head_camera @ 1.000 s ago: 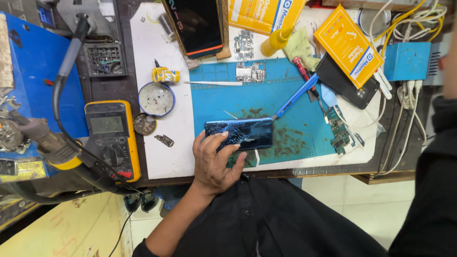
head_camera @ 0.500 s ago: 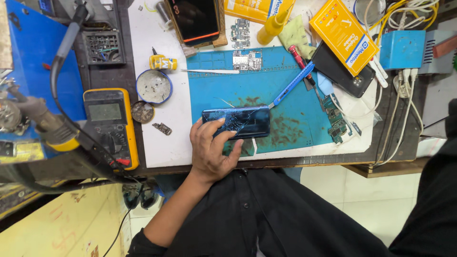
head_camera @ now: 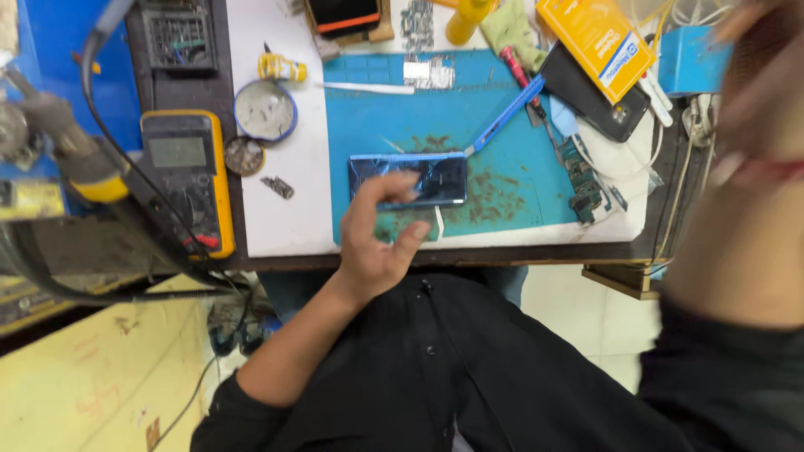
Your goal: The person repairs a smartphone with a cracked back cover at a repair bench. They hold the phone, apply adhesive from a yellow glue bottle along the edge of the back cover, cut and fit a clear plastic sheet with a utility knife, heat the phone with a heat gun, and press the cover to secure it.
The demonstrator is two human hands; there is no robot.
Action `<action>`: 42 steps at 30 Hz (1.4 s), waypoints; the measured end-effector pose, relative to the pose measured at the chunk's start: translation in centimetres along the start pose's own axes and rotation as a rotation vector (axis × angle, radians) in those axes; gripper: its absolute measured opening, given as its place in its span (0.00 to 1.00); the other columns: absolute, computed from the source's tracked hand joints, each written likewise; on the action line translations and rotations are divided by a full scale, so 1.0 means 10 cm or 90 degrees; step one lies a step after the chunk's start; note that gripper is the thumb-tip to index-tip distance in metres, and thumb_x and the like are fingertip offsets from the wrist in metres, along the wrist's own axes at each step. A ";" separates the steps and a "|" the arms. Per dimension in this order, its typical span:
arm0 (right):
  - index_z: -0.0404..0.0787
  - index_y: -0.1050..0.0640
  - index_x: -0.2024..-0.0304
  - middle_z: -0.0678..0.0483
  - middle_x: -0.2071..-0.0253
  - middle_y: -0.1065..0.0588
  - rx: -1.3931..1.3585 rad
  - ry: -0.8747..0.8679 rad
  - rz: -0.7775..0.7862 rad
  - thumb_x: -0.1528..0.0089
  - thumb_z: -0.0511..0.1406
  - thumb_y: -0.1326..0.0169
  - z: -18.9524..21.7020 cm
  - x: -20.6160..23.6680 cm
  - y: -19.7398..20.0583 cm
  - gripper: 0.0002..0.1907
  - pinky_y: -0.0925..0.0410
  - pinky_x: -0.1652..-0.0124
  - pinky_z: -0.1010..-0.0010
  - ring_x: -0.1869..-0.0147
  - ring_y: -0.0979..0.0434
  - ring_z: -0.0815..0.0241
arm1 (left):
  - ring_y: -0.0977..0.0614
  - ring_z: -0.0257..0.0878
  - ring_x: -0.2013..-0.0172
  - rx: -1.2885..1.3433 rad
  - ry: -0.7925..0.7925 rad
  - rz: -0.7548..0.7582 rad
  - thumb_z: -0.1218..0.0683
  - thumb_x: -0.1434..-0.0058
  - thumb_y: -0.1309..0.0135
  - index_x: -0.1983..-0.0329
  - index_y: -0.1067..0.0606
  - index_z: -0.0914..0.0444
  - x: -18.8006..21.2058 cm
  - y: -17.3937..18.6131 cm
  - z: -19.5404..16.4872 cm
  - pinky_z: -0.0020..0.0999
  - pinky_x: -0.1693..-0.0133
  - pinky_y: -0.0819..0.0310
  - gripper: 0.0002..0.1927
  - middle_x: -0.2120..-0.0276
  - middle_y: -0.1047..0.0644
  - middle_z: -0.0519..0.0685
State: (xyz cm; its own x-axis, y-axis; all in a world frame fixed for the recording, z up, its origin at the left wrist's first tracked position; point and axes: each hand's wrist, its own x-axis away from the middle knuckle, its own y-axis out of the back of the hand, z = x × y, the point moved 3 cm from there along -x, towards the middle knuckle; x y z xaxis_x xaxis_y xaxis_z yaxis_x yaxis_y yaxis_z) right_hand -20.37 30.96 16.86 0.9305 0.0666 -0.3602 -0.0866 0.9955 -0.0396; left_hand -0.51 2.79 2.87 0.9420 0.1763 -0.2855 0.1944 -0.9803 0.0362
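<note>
A dark blue, glossy phone (head_camera: 410,179) lies flat on the teal mat (head_camera: 377,117) near the front edge of the desk (head_camera: 285,226), its long side running left to right. The left hand (head_camera: 377,238) hovers at its near edge, the grip loosely open, fingertips blurred over the glass; whether they touch it I cannot tell. The right arm (head_camera: 737,192) is a blur at the right, its hand out of sight. A blue-handled tool (head_camera: 507,113) lies just beyond the phone's far right corner. Left of the mat sit a round tin (head_camera: 265,110) and a yellow multimeter (head_camera: 186,172); a green circuit board (head_camera: 579,180) lies to the right.
</note>
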 end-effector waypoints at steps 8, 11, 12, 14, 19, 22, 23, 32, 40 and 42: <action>0.34 0.27 0.61 0.41 0.53 0.19 -0.235 -0.432 0.155 0.36 0.28 0.40 -0.92 1.94 -0.45 0.07 0.24 0.55 0.67 0.55 0.17 0.55 | 0.17 0.30 0.60 0.218 0.234 0.075 0.60 0.28 0.45 0.49 0.21 0.65 -0.04 -0.29 0.04 0.24 0.57 0.22 0.08 0.60 0.17 0.48; 0.33 0.25 0.51 0.48 0.52 0.21 -0.092 -0.392 0.212 0.38 0.28 0.40 -0.87 2.10 -0.35 0.13 0.26 0.50 0.72 0.50 0.20 0.64 | 0.17 0.27 0.65 0.062 0.213 0.099 0.60 0.31 0.43 0.54 0.20 0.65 0.07 -0.25 0.07 0.22 0.62 0.23 0.06 0.66 0.16 0.46; 0.32 0.23 0.52 0.49 0.55 0.20 -0.035 -0.397 0.275 0.37 0.28 0.39 -0.85 2.11 -0.34 0.12 0.27 0.53 0.73 0.54 0.21 0.64 | 0.17 0.26 0.65 0.049 0.216 0.106 0.60 0.32 0.43 0.55 0.20 0.66 0.10 -0.26 0.07 0.22 0.63 0.22 0.06 0.66 0.16 0.46; 0.30 0.18 0.55 0.49 0.63 0.19 0.085 -0.409 0.402 0.37 0.28 0.38 -0.84 2.09 -0.32 0.08 0.28 0.60 0.73 0.60 0.22 0.64 | 0.19 0.27 0.68 0.021 0.243 0.124 0.59 0.33 0.42 0.54 0.19 0.65 0.14 -0.28 0.08 0.23 0.64 0.23 0.07 0.68 0.17 0.46; 0.31 0.21 0.56 0.52 0.65 0.20 0.056 -0.407 0.112 0.34 0.32 0.39 -1.07 1.73 -0.35 0.09 0.27 0.63 0.75 0.65 0.20 0.65 | 0.18 0.42 0.53 -0.332 -0.039 0.100 0.51 0.40 0.31 0.41 0.23 0.62 -0.02 -0.03 0.02 0.41 0.46 0.28 0.25 0.56 0.18 0.47; 0.32 0.22 0.59 0.51 0.65 0.19 0.041 -0.413 0.031 0.34 0.34 0.39 -1.27 1.52 -0.49 0.10 0.25 0.66 0.76 0.65 0.17 0.65 | 0.27 0.51 0.40 -0.538 -0.155 0.121 0.42 0.44 0.26 0.33 0.33 0.64 -0.15 0.18 0.09 0.53 0.34 0.43 0.43 0.42 0.25 0.54; 0.32 0.22 0.60 0.51 0.65 0.19 0.040 -0.427 0.021 0.34 0.35 0.39 -1.31 1.48 -0.54 0.10 0.25 0.68 0.77 0.65 0.16 0.65 | 0.28 0.51 0.39 -0.546 -0.138 0.138 0.41 0.46 0.26 0.31 0.34 0.65 -0.18 0.22 0.13 0.56 0.33 0.47 0.46 0.41 0.26 0.54; 0.34 0.26 0.57 0.50 0.63 0.18 0.046 -0.374 0.019 0.33 0.32 0.37 -1.36 1.43 -0.64 0.10 0.26 0.68 0.79 0.63 0.16 0.66 | 0.30 0.53 0.37 -0.545 -0.075 0.186 0.39 0.48 0.26 0.27 0.39 0.64 -0.19 0.28 0.30 0.61 0.28 0.57 0.53 0.41 0.28 0.55; 0.35 0.26 0.58 0.50 0.63 0.19 0.077 -0.362 0.005 0.33 0.31 0.36 -1.36 1.49 -0.64 0.10 0.27 0.69 0.79 0.64 0.17 0.66 | 0.30 0.52 0.37 -0.532 -0.074 0.184 0.37 0.46 0.27 0.28 0.38 0.64 -0.17 0.27 0.32 0.61 0.28 0.59 0.51 0.41 0.26 0.56; 0.35 0.26 0.58 0.50 0.63 0.19 0.077 -0.360 0.003 0.33 0.31 0.36 -1.35 1.49 -0.63 0.10 0.27 0.69 0.79 0.64 0.17 0.66 | 0.30 0.53 0.37 -0.531 -0.071 0.185 0.37 0.46 0.28 0.28 0.38 0.65 -0.17 0.27 0.32 0.61 0.28 0.58 0.51 0.41 0.26 0.56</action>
State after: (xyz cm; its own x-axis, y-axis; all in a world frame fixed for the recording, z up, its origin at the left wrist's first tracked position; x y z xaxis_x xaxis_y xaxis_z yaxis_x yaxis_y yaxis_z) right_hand -10.78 24.74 -0.84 0.9787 0.0633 0.1955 -0.0802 0.9936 0.0799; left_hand -2.48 -0.45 0.42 0.9617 -0.1218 -0.2457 0.1280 -0.5930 0.7950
